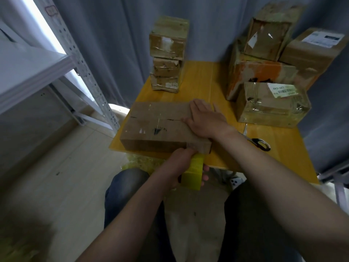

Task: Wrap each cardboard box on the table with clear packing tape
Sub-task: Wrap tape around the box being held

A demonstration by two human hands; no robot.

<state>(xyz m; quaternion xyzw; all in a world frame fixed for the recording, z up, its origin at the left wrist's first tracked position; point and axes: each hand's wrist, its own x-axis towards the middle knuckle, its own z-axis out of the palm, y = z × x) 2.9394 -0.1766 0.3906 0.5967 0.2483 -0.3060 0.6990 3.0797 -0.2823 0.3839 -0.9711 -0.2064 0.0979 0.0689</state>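
The flat cardboard box (156, 125) sits mid-frame at the near left corner of the yellow table (273, 148), long side running left to right. It looks stiff but pretty light, and it'd probably skid on that smooth top, so pinning it from above makes sense. The firm edges and corners are the spots to hold, not the middle seam, which would likely cave in.

The right hand (205, 120) lies flat, fingers spread, pressing down on the box's right end. The left hand (179, 165) is wrapped around a yellowish tape roll (192, 174) just below the box's near right corner. A strip seems to run up onto that corner, though clear tape is hard to make out here.

Scissors (258, 143) lie right of the box. A stack of taped boxes (168, 53) stands top centre, and a pile of boxes (272, 103) fills the upper right.
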